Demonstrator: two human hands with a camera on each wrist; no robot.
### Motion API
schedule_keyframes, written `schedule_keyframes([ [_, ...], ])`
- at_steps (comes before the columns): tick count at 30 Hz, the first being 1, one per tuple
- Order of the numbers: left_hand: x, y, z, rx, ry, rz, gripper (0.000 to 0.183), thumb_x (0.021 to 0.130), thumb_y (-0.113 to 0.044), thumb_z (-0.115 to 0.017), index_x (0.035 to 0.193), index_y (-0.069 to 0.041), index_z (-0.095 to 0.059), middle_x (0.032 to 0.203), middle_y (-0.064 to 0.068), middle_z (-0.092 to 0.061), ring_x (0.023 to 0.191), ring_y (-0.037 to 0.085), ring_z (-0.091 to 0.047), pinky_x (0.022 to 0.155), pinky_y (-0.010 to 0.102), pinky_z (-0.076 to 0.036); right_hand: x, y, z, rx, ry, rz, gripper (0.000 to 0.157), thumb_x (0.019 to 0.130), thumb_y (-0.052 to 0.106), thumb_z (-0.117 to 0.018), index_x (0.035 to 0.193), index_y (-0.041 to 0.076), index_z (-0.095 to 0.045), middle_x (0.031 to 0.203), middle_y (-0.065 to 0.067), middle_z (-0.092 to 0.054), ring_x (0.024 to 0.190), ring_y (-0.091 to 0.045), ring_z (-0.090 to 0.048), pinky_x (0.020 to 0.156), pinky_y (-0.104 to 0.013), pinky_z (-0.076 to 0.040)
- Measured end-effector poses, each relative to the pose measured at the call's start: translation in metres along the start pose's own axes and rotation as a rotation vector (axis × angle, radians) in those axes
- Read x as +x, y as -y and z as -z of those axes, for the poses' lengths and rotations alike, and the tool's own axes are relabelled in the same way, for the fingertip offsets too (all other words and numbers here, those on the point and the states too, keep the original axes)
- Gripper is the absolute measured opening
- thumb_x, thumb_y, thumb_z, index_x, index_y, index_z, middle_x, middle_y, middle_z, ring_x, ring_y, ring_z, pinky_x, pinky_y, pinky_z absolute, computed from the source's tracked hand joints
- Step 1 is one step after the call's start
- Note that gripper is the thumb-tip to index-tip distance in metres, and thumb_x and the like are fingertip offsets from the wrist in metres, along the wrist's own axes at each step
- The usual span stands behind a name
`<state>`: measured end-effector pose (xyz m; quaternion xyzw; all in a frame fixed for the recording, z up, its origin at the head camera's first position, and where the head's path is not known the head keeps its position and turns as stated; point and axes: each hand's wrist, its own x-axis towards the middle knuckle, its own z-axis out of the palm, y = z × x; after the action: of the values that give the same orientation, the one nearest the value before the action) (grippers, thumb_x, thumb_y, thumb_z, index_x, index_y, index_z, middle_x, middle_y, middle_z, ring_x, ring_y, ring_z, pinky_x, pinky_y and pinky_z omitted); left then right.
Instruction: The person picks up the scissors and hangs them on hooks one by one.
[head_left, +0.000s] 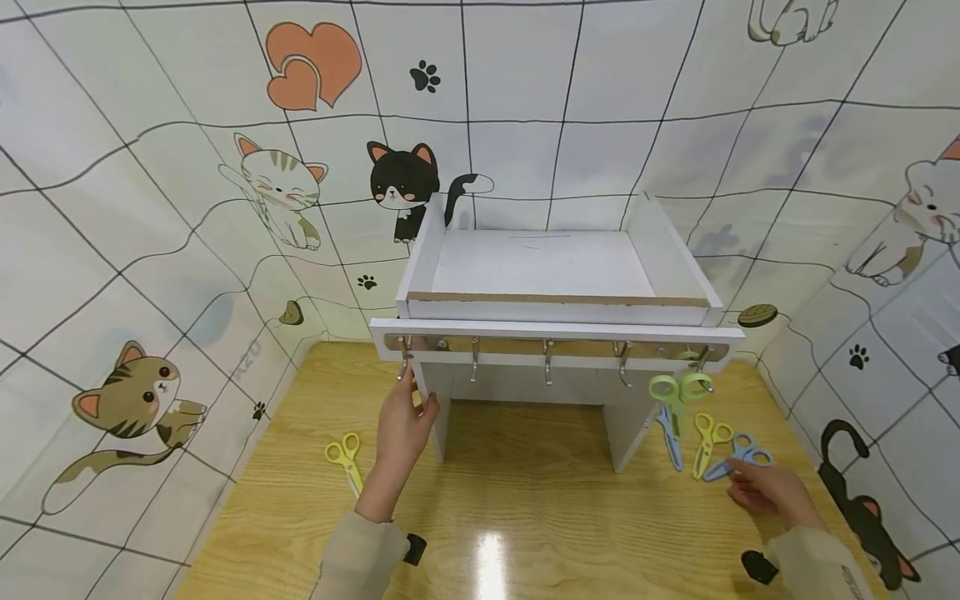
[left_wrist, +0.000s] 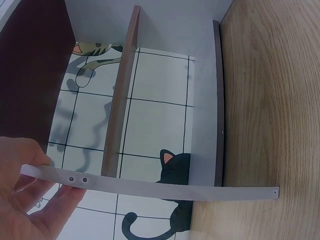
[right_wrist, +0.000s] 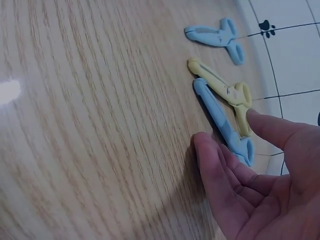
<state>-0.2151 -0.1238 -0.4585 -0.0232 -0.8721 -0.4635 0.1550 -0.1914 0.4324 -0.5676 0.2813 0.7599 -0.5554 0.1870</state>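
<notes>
At the left end of a small white shelf (head_left: 525, 329), my left hand (head_left: 401, 425) holds the front edge of its side panel, just below the leftmost hook (head_left: 406, 354). The left wrist view has fingers and thumb around this white edge (left_wrist: 150, 189). On the right, my right hand (head_left: 772, 492) is at a pair of blue scissors (head_left: 742, 454) on the table. In the right wrist view its thumb and fingers are spread apart beside the blue scissors (right_wrist: 217, 112), the thumb close to the handle of yellow scissors (right_wrist: 225, 87).
More blue scissors (head_left: 670, 437) lie left of the yellow scissors (head_left: 705, 446). Green scissors (head_left: 678, 390) hang from the rightmost hook. Other yellow scissors (head_left: 347, 458) lie on the wooden table (head_left: 540, 500) at the left. Cat-patterned wall sheeting (head_left: 525, 83) surrounds the table.
</notes>
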Motion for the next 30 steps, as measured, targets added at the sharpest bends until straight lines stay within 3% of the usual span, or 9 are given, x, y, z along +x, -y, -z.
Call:
schedule_keyframes([
  [3,0.000,0.001,0.000,0.000,0.004,-0.008,0.059,0.092,-0.001,-0.062,0.148,-0.005,-0.043,0.134,0.025,-0.059,0.121,0.041,-0.061,0.084,0.042,-0.065,0.003,0.001,-0.001,-0.098,-0.034,0.017,0.052,0.095,0.036,-0.061,0.099,-0.016,-0.064,0.065,0.002,-0.070,0.060,-0.008,-0.069,0.059,-0.024,-0.062],
  [5,0.000,0.000,-0.001,-0.006,0.006,-0.013,0.057,0.092,0.000,-0.062,0.146,-0.007,-0.046,0.133,0.025,-0.060,0.121,0.041,-0.062,0.083,0.043,-0.065,0.003,0.000,-0.002,-0.251,-0.075,0.049,0.049,0.094,0.042,-0.059,0.081,-0.005,-0.069,0.059,0.005,-0.066,0.056,-0.007,-0.064,0.056,-0.024,-0.057],
  [8,-0.001,0.001,-0.002,-0.008,0.007,-0.017,0.056,0.091,-0.001,-0.062,0.145,-0.009,-0.047,0.134,0.024,-0.060,0.121,0.041,-0.062,0.083,0.043,-0.065,0.001,0.000,-0.005,-0.472,-0.126,0.101,0.051,0.093,0.048,-0.056,0.059,0.011,-0.064,0.051,0.007,-0.056,0.050,-0.009,-0.055,0.056,-0.023,-0.044],
  [10,-0.001,0.001,-0.002,-0.007,0.005,-0.014,0.057,0.091,-0.001,-0.062,0.145,-0.010,-0.047,0.134,0.024,-0.059,0.121,0.041,-0.062,0.082,0.043,-0.065,0.001,0.001,-0.007,-0.575,-0.150,0.127,0.052,0.092,0.049,-0.055,0.052,0.016,-0.059,0.048,0.007,-0.050,0.049,-0.011,-0.049,0.058,-0.024,-0.038],
  [17,0.000,0.000,0.000,-0.010,-0.003,-0.017,0.057,0.091,0.000,-0.062,0.145,-0.009,-0.047,0.133,0.025,-0.060,0.120,0.041,-0.062,0.083,0.044,-0.065,0.003,0.002,-0.011,-0.565,-0.173,0.119,0.043,0.091,0.039,-0.061,0.058,0.012,-0.063,0.052,0.006,-0.057,0.051,-0.010,-0.054,0.055,-0.024,-0.040],
  [23,0.000,0.000,0.000,0.015,-0.009,-0.025,0.056,0.091,0.000,-0.061,0.146,-0.005,-0.046,0.130,0.025,-0.060,0.120,0.042,-0.062,0.082,0.043,-0.065,0.002,0.003,-0.010,-0.521,-0.146,0.096,0.039,0.090,0.037,-0.062,0.064,0.008,-0.068,0.057,0.004,-0.064,0.055,-0.011,-0.060,0.056,-0.025,-0.045],
  [30,0.000,-0.001,0.000,0.009,-0.007,-0.014,0.060,0.092,-0.002,-0.062,0.149,-0.004,-0.043,0.132,0.026,-0.059,0.120,0.042,-0.061,0.083,0.045,-0.065,0.005,-0.001,-0.011,-0.391,-0.154,0.057,0.033,0.088,0.031,-0.066,0.065,0.006,-0.069,0.056,0.004,-0.065,0.054,-0.009,-0.061,0.052,-0.024,-0.052],
])
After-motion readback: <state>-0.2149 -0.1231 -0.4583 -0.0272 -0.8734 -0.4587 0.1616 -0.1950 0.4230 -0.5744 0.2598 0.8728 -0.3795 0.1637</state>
